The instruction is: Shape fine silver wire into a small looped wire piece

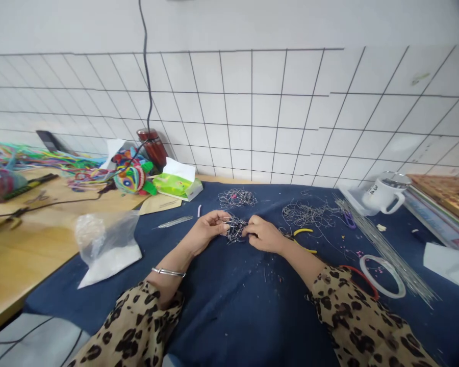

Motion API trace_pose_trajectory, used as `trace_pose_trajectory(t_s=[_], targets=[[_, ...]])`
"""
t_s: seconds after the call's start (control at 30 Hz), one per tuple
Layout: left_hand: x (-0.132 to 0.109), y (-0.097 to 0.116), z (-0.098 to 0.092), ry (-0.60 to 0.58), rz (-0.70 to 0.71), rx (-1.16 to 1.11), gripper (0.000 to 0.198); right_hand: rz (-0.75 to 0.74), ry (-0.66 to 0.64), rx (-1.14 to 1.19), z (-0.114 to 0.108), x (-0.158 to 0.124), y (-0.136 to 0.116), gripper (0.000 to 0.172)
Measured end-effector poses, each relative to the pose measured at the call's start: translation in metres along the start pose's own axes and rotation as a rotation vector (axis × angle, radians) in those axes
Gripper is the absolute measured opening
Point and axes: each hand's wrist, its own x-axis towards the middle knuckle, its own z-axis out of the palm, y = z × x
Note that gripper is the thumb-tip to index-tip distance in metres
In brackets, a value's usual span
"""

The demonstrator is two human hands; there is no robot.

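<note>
Nearest us, at six o'clock, lies bare blue cloth (229, 316), with our leopard-print sleeves at either side. Beyond, at the clock's centre, our left hand (206, 232) pinches a tangled wire bundle (235, 229) between thumb and fingertips, the gap no wider than the wire. Our right hand (265, 235) meets the bundle's three o'clock side, fingers curled in; we cannot tell whether they pinch a strand or only press against it. Around the bundle, we see a white ring (400, 291) at four o'clock and yellow-handled pliers (303, 231) near three, just beside our right wrist. Farther off, one loose wire pile (237, 198) lies at twelve, and a green tissue pack (174, 185) at ten.
</note>
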Motion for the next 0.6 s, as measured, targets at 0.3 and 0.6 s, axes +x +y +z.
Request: trace_pose_trajectory(t_s=[0.3, 0.6], targets=[[0.002, -0.001, -0.005, 0.050, 0.041, 0.017, 0.034, -0.007, 0.000, 0.184, -0.003, 0.005, 0.003, 0.011], [0.002, -0.003, -0.008, 0.092, 0.003, 0.042, 0.041, 0.193, 0.075, 0.375, 0.005, 0.006, 0.012, 0.022]])
